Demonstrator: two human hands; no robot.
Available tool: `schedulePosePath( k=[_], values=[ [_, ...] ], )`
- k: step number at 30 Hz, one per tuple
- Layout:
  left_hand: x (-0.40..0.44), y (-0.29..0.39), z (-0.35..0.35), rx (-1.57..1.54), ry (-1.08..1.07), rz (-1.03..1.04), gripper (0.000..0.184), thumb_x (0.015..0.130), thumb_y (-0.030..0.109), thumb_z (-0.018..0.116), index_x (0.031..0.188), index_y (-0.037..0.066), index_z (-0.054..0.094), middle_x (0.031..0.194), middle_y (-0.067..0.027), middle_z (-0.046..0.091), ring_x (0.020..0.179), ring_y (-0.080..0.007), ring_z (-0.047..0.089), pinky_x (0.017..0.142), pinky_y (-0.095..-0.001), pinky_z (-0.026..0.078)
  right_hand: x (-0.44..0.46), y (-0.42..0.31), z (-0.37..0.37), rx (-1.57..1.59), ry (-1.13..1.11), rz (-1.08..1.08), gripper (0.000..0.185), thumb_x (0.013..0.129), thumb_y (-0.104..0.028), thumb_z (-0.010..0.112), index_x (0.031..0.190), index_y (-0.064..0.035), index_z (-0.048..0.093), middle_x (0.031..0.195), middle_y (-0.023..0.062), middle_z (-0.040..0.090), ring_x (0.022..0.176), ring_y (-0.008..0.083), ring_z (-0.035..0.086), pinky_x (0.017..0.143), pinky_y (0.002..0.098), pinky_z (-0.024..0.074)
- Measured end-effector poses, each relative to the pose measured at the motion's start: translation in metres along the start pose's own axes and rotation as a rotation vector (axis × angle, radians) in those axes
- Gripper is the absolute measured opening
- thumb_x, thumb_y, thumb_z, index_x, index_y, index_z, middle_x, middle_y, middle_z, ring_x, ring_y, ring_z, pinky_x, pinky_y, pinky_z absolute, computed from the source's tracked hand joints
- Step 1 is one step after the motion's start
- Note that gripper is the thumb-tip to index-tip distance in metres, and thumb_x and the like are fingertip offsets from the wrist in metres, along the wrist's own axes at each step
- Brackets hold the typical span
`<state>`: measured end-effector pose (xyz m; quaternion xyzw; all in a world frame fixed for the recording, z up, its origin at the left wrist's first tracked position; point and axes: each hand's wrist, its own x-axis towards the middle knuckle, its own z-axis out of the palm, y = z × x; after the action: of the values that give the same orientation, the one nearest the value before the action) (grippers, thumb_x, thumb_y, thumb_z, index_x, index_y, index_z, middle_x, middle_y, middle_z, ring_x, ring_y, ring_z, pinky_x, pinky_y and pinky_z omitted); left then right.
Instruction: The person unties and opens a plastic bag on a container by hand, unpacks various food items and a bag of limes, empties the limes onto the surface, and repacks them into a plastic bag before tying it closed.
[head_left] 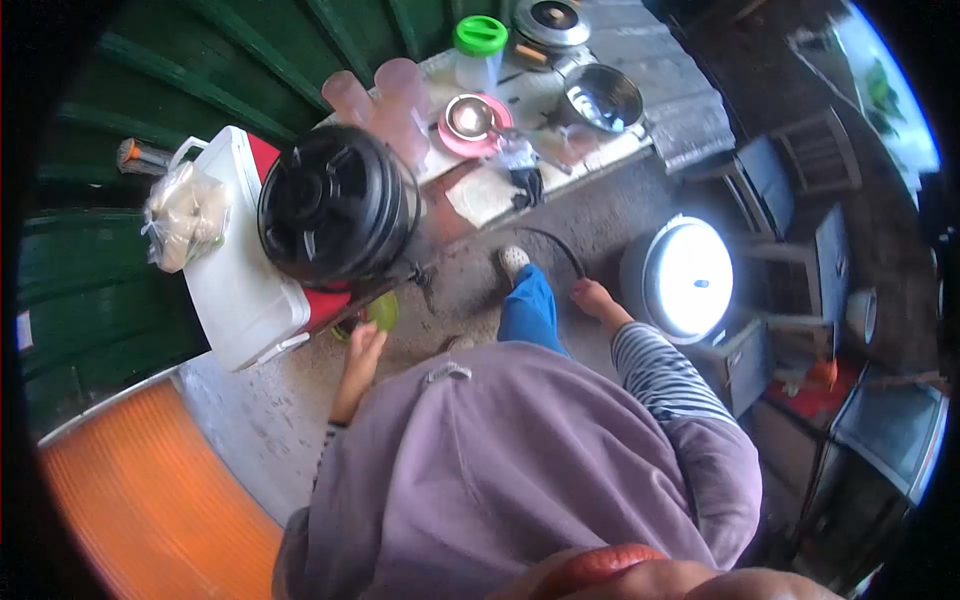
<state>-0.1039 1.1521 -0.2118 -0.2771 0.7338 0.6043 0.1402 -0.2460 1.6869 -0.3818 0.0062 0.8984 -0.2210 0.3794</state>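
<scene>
My left hand (362, 358) is closed, fingers curled, below the large black lidded container (335, 205). Beside its fingertips is a yellow-green round item (382, 315), partly hidden by the table edge. What this hand holds, if anything, is too small to make out. Farther right, my right hand (592, 297) grips the end of a thin black curved hose (562, 250), which arcs back toward the table edge. A white round-lidded pot (690, 280) stands just right of that hand.
On the table (600, 160) are pink cups (400, 85), a green-lidded jar (480, 50), a pink plate (466, 142) and a metal pot (602, 97). A white-lidded cooler (235, 300) and a plastic bag (185, 217) are at left; chairs (790, 180) stand right.
</scene>
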Motion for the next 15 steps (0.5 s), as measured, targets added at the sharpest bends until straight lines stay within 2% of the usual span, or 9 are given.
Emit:
schedulePosePath(
  k=[2,5,6,8,9,10,12,14,15],
  values=[
    [-0.013,0.001,0.011,0.067,0.189,-0.328,0.044,0.094,0.034,0.067,0.124,0.007,0.051,0.105,-0.0070,0.062,0.093,-0.0139,0.059,0.080,-0.0294,0.049,0.065,-0.046,-0.069,-0.012,-0.133,0.050,0.045,0.085,-0.035,0.065,0.124,-0.0139,0.065,0.123,0.0176,0.065,0.116,0.0365,0.060,0.100,0.0431,0.0480],
    [-0.035,-0.034,0.034,0.027,0.162,-0.361,0.046,0.094,0.038,0.066,0.123,0.005,0.052,0.104,-0.0104,0.063,0.093,-0.0166,0.062,0.078,-0.0326,0.051,0.154,-0.099,-0.127,-0.209,0.021,-0.169,0.047,0.084,-0.037,0.063,0.126,-0.0174,0.064,0.133,0.0177,0.058,0.124,0.0390,0.054,0.105,0.0460,0.0447],
    [-0.043,-0.065,0.043,-0.036,0.130,-0.366,0.047,0.094,0.038,0.066,0.123,0.004,0.053,0.105,-0.0117,0.064,0.094,-0.0175,0.062,0.077,-0.0339,0.052,0.168,-0.134,-0.153,-0.182,-0.065,-0.092,0.047,0.084,-0.037,0.062,0.128,-0.0215,0.063,0.144,0.0165,0.049,0.130,0.0405,0.048,0.109,0.0482,0.0404],
    [-0.047,-0.069,0.075,-0.041,0.123,-0.276,0.049,0.094,0.039,0.066,0.124,0.003,0.053,0.105,-0.0141,0.064,0.094,-0.0200,0.064,0.077,-0.0363,0.053,0.205,-0.168,-0.179,-0.359,-0.017,-0.204,0.049,0.082,-0.037,0.062,0.129,-0.0225,0.062,0.147,0.0153,0.046,0.133,0.0393,0.046,0.111,0.0500,0.0379],
    [-0.057,-0.059,0.095,0.027,0.153,-0.197,0.050,0.094,0.039,0.066,0.125,0.002,0.054,0.104,-0.0152,0.065,0.095,-0.0216,0.064,0.078,-0.0375,0.054,0.220,-0.187,-0.183,-0.447,0.003,-0.280,0.050,0.082,-0.037,0.062,0.130,-0.0231,0.062,0.149,0.0147,0.044,0.134,0.0386,0.044,0.112,0.0509,0.0366],
    [-0.070,-0.048,0.114,0.105,0.194,-0.130,0.051,0.094,0.039,0.066,0.126,0.002,0.054,0.104,-0.0162,0.065,0.095,-0.0232,0.065,0.078,-0.0387,0.054,0.233,-0.204,-0.186,-0.453,-0.053,-0.274,0.050,0.080,-0.036,0.062,0.129,-0.0243,0.063,0.155,0.0135,0.033,0.138,0.0385,0.040,0.113,0.0519,0.0349],
    [-0.075,-0.019,0.133,0.099,0.244,-0.358,0.052,0.094,0.038,0.067,0.128,0.001,0.053,0.109,-0.0183,0.064,0.099,-0.0250,0.064,0.082,-0.0394,0.054,0.254,-0.218,-0.185,-0.457,-0.108,-0.326,0.049,0.077,-0.033,0.062,0.126,-0.0249,0.066,0.163,0.0123,0.018,0.144,0.0399,0.028,0.113,0.0545,0.0323],
    [-0.069,0.023,0.136,0.121,0.297,-0.524,0.053,0.094,0.036,0.067,0.130,0.001,0.053,0.115,-0.0197,0.061,0.103,-0.0268,0.063,0.085,-0.0400,0.053,0.284,-0.212,-0.160,-0.601,-0.126,-0.406,0.042,0.083,-0.038,0.058,0.121,-0.0247,0.070,0.163,0.0121,0.016,0.150,0.0381,0.014,0.116,0.0610,0.0222],
    [-0.070,0.047,0.135,0.148,0.325,-0.586,0.053,0.094,0.035,0.067,0.131,0.000,0.052,0.118,-0.0201,0.060,0.106,-0.0277,0.062,0.087,-0.0403,0.053,0.284,-0.219,-0.156,-0.671,-0.179,-0.361,0.044,0.085,-0.038,0.057,0.126,-0.0232,0.066,0.163,0.0114,0.016,0.150,0.0359,0.015,0.116,0.0612,0.0203]
  ],
)
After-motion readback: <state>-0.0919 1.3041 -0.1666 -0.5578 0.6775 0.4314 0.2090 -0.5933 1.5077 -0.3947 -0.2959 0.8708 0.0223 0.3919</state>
